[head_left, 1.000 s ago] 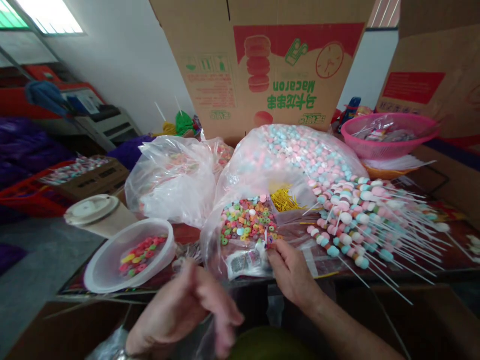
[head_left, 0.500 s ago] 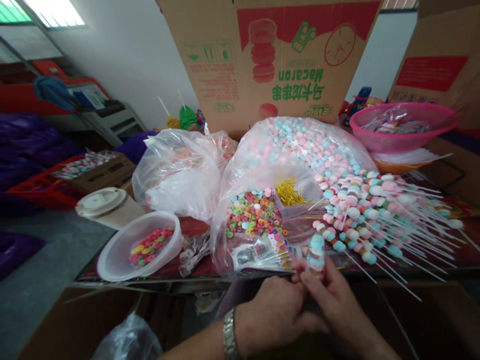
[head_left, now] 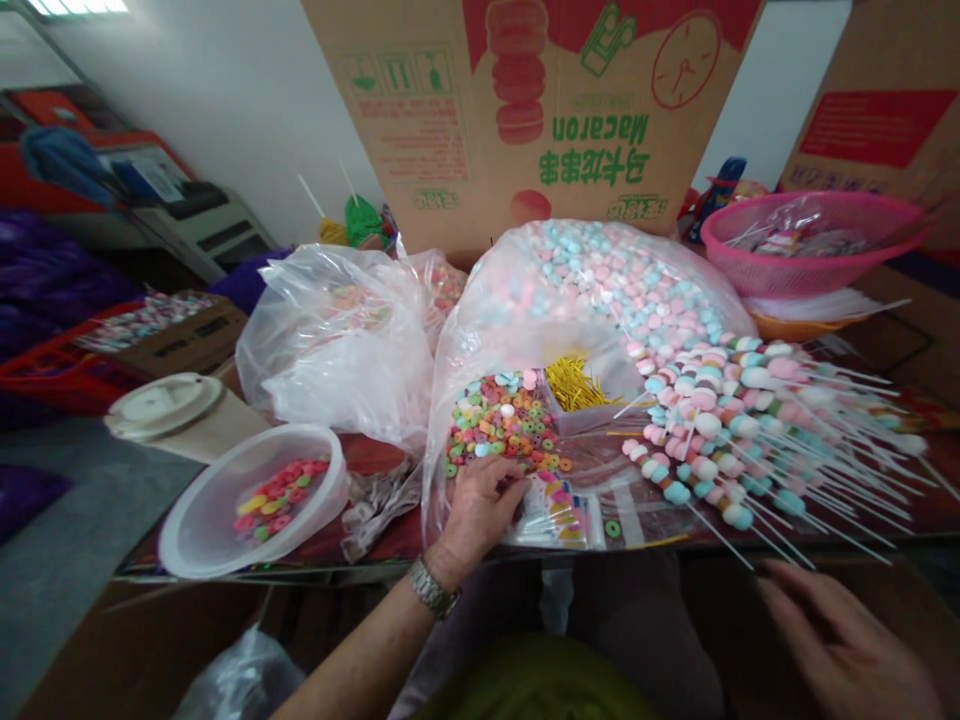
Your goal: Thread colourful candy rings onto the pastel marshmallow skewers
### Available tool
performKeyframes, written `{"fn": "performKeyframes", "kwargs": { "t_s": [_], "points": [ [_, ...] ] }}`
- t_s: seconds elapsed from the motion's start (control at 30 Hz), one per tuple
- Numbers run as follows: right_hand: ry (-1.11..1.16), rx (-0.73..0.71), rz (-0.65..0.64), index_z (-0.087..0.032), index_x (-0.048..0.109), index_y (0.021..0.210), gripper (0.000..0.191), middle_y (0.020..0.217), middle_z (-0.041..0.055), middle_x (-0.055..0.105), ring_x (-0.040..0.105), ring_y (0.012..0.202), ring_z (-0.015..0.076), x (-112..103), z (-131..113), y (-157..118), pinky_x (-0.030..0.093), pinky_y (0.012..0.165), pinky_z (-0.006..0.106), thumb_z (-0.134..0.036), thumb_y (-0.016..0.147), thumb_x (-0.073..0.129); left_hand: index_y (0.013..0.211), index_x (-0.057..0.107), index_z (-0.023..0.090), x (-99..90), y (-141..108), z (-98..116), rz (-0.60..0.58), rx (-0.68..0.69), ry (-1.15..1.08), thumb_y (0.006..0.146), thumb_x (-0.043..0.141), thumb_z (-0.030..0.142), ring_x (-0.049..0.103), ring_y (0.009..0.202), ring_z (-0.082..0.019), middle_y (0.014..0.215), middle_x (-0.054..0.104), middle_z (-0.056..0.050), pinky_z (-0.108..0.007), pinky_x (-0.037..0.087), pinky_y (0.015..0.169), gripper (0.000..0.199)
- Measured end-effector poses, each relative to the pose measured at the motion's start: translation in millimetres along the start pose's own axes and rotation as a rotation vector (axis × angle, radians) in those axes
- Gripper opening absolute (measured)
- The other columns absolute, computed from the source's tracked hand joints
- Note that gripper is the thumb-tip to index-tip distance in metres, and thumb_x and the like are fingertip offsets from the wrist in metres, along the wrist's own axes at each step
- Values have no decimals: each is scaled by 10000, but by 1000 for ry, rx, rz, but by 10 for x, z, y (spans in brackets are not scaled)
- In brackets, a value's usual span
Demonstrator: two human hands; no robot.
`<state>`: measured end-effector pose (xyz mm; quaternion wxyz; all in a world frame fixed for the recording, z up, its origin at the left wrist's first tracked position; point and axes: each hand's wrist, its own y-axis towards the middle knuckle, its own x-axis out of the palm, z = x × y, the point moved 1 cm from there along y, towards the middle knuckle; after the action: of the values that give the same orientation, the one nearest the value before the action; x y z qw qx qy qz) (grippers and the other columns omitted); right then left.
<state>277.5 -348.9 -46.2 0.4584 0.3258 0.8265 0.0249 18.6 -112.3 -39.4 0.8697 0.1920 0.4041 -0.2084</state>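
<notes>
My left hand (head_left: 480,505), a metal watch on its wrist, is at the left end of a stack of printed plastic bags (head_left: 555,510). Its fingers are curled and closed on a bag there. Just beyond lie colourful ring candies (head_left: 506,420) in a large clear bag. Lower right, my right hand (head_left: 847,640) is blurred, its fingers stretched out with nothing visible in them. It is below the white sticks of a pile of marshmallow skewers (head_left: 720,410). A single green ring (head_left: 613,528) sits beside the printed bags.
Yellow twist ties (head_left: 576,383) fill a small box. Behind it bulges a bag of pastel marshmallows (head_left: 630,270). At left are a plastic bowl (head_left: 180,530) of ring candies and a lidded cup (head_left: 217,425). A pink basket (head_left: 817,275) stands right; a carton (head_left: 420,120) rises behind.
My hands have parted. The wrapped marshmallow skewer they held is no longer in sight. My left hand moved left to the printed bags; my right hand moved right and down.
</notes>
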Motion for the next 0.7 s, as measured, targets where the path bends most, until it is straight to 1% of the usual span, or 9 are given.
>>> {"fn": "performKeyframes", "kwargs": {
  "t_s": [0.07, 0.13, 0.2, 0.27, 0.33, 0.47, 0.57, 0.63, 0.7],
  "points": [
    [88, -269, -50, -189, 613, 984, 227, 955, 93, 656, 604, 896, 221, 438, -489, 300, 496, 768, 348, -356, 891, 489, 684, 600, 185, -3, -56, 7, 34, 77, -45, 811, 555, 215, 562, 787, -181, 746, 646, -26, -326, 394, 804, 138],
    [51, -481, -77, -125, 568, 1103, 310, 1064, 143, 618, 545, 988, 256, 868, -1013, 552, 456, 824, 398, -318, 865, 516, 706, 606, 193, -3, -95, 13, 39, 136, -61, 812, 538, 188, 560, 792, -182, 753, 658, -23, -339, 386, 822, 126],
    [-42, -624, -179, -139, 616, 940, 157, 896, 103, 637, 544, 849, 231, 1186, -1420, 738, 435, 723, 363, -207, 821, 539, 725, 611, 191, 17, -113, -3, 15, 153, -34, 796, 540, 171, 563, 792, -189, 751, 660, -26, -355, 383, 828, 102],
    [-84, -680, -203, -177, 597, 721, 95, 719, 51, 606, 516, 742, 203, 1290, -1590, 887, 390, 676, 338, -134, 783, 540, 812, 629, 185, 46, -112, -48, -28, 152, 30, 770, 568, 178, 569, 832, -211, 811, 671, -43, -380, 380, 842, 74],
    [-118, -652, -147, -183, 561, 655, 171, 673, 50, 572, 487, 722, 203, 1155, -1512, 1007, 355, 680, 345, -123, 803, 498, 934, 634, 184, 51, -102, -102, -60, 142, 107, 770, 581, 204, 568, 897, -245, 901, 678, -70, -416, 372, 867, 174],
    [-114, -486, 34, -179, 546, 738, 197, 688, 49, 542, 455, 714, 199, 505, -1071, 1006, 325, 673, 337, -190, 892, 422, 1160, 570, 190, -119, -100, -30, -11, 103, 113, 779, 580, 227, 541, 1018, -298, 1082, 642, -111, -472, 364, 919, 383],
    [-38, -531, -160, -184, 507, 731, 179, 652, 11, 499, 436, 665, 171, 241, -957, 727, 308, 655, 318, -175, 897, 441, 1323, 428, 220, -304, -136, 303, 84, 205, -90, 769, 623, 280, 436, 1201, -305, 1308, 510, -117, -453, 311, 1014, 590],
    [41, -560, -227, -179, 488, 737, 178, 655, 4, 484, 431, 659, 160, 240, -996, 503, 309, 656, 311, -138, 899, 427, 1329, 425, 240, -314, -170, 574, -44, 311, -266, 746, 670, 325, 434, 1212, -294, 1334, 492, -111, -407, 317, 1022, 638],
    [132, -547, -216, -176, 475, 756, 169, 680, 8, 489, 440, 674, 157, 306, -1045, 331, 320, 660, 305, -130, 905, 412, 1218, 532, 227, -211, -204, 772, -236, 304, -390, 694, 722, 352, 533, 1062, -273, 1179, 596, -101, -360, 402, 919, 571]
  ]
}}
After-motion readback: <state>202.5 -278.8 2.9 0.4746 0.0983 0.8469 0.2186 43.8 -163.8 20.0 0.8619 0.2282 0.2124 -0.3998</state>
